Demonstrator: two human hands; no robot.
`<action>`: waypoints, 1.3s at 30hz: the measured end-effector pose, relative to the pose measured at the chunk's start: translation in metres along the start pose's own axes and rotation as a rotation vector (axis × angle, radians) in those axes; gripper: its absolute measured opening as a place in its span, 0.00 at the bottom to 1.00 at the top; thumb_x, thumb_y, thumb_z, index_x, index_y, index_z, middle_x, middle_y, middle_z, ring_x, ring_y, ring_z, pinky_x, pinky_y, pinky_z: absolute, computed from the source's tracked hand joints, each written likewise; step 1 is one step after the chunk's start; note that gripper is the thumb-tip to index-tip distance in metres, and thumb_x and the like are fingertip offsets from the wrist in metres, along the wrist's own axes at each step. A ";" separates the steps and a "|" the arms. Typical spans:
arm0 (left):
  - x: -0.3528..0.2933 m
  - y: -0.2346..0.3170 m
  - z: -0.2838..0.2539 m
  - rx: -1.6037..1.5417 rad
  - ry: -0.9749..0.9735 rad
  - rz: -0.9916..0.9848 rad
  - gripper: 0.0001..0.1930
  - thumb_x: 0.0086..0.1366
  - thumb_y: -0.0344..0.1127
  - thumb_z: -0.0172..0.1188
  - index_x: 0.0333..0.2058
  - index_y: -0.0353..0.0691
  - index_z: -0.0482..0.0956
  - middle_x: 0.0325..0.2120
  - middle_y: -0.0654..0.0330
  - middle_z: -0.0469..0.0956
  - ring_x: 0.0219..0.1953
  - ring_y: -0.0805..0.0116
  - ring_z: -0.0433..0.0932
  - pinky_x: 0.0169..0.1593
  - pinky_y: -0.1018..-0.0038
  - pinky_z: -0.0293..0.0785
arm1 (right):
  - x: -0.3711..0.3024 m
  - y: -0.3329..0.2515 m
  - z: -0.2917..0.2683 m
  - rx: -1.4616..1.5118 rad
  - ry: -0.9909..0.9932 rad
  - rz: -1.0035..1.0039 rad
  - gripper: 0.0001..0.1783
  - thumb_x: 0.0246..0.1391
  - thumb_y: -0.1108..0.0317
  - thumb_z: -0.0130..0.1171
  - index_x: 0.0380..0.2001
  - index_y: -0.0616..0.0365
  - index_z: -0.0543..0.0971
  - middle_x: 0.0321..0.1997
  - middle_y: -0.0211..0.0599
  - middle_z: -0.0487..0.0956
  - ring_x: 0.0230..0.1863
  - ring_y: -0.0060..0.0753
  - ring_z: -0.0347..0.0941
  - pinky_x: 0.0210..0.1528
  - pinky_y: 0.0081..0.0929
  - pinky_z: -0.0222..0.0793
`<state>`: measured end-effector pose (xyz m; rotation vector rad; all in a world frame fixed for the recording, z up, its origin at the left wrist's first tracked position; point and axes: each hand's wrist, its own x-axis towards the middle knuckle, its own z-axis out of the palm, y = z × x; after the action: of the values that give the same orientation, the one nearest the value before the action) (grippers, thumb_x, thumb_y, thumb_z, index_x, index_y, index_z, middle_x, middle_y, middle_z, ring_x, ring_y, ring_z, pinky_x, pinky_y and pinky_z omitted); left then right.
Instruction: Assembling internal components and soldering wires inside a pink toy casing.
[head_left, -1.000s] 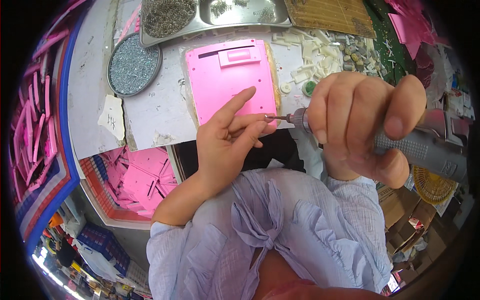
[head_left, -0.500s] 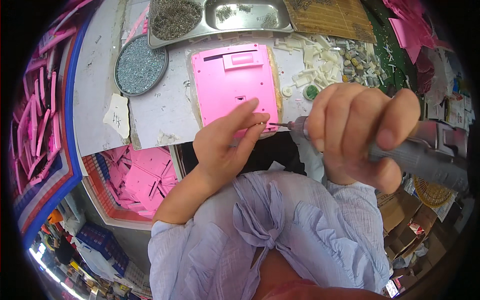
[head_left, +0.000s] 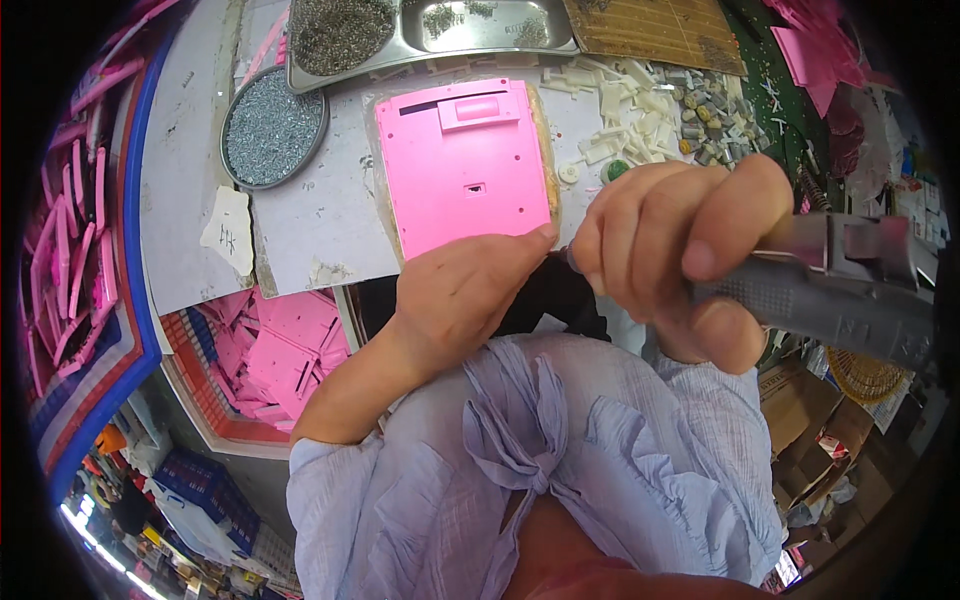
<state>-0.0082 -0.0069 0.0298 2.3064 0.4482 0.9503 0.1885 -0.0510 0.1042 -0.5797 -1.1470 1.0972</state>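
A pink plastic housing [head_left: 430,175] lies flat on the table in front of me, with a slot and a raised block near its far edge. My left hand [head_left: 455,295] covers its near edge, fingers pressed together and fingertips at the near right corner. Whatever the fingertips pinch is hidden. My right hand [head_left: 670,250] is wrapped round a grey powered screwdriver [head_left: 815,305], held sideways just right of that corner. The screwdriver's tip points left towards my left fingertips, and its bit is mostly hidden.
A round dish of small silvery screws [head_left: 275,128] stands left of the housing. Behind is a metal tray [head_left: 490,48] with small springs. White plastic pieces [head_left: 625,105] lie at the back right. A crate of pink parts [head_left: 285,350] is below the table's left edge.
My left hand's raised fingers have come down and together at the housing's corner. The right hand and screwdriver have shifted slightly left, and the bit no longer shows clearly.
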 end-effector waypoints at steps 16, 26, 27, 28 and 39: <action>0.005 -0.038 -0.015 0.114 -0.072 -0.060 0.09 0.57 0.30 0.70 0.30 0.36 0.76 0.38 0.56 0.84 0.39 0.56 0.83 0.42 0.68 0.80 | -0.037 0.036 -0.011 -0.272 -0.118 0.008 0.13 0.56 0.69 0.65 0.32 0.55 0.68 0.17 0.33 0.71 0.17 0.33 0.70 0.25 0.35 0.72; -0.008 -0.043 -0.015 0.126 -0.071 -0.043 0.13 0.57 0.37 0.71 0.28 0.40 0.74 0.41 0.58 0.84 0.45 0.58 0.84 0.45 0.67 0.82 | 0.000 0.037 -0.016 -0.178 -0.147 -0.011 0.12 0.47 0.75 0.68 0.26 0.57 0.72 0.18 0.35 0.72 0.17 0.36 0.70 0.22 0.30 0.68; -0.008 -0.044 -0.015 0.112 -0.067 -0.039 0.13 0.57 0.37 0.71 0.28 0.40 0.74 0.41 0.58 0.84 0.45 0.58 0.84 0.46 0.68 0.82 | 0.001 0.043 -0.016 -0.220 -0.150 -0.017 0.12 0.46 0.75 0.68 0.26 0.57 0.72 0.18 0.36 0.73 0.17 0.36 0.71 0.22 0.30 0.68; -0.008 -0.045 -0.014 0.097 -0.063 -0.036 0.13 0.57 0.37 0.71 0.28 0.40 0.74 0.42 0.57 0.84 0.45 0.58 0.84 0.46 0.68 0.82 | 0.000 0.049 -0.015 -0.262 -0.146 -0.025 0.12 0.46 0.75 0.68 0.26 0.57 0.72 0.18 0.36 0.73 0.17 0.36 0.71 0.22 0.30 0.68; -0.009 -0.051 -0.013 0.060 -0.057 -0.027 0.13 0.56 0.36 0.71 0.28 0.40 0.73 0.43 0.57 0.83 0.46 0.58 0.84 0.46 0.68 0.82 | 0.033 0.055 -0.029 -0.366 -0.127 0.019 0.16 0.59 0.65 0.64 0.26 0.52 0.65 0.15 0.31 0.70 0.14 0.31 0.67 0.27 0.34 0.73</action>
<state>-0.0277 0.0324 0.0000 2.3693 0.4891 0.8664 0.1948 0.0053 0.0618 -0.8150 -1.4700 0.9552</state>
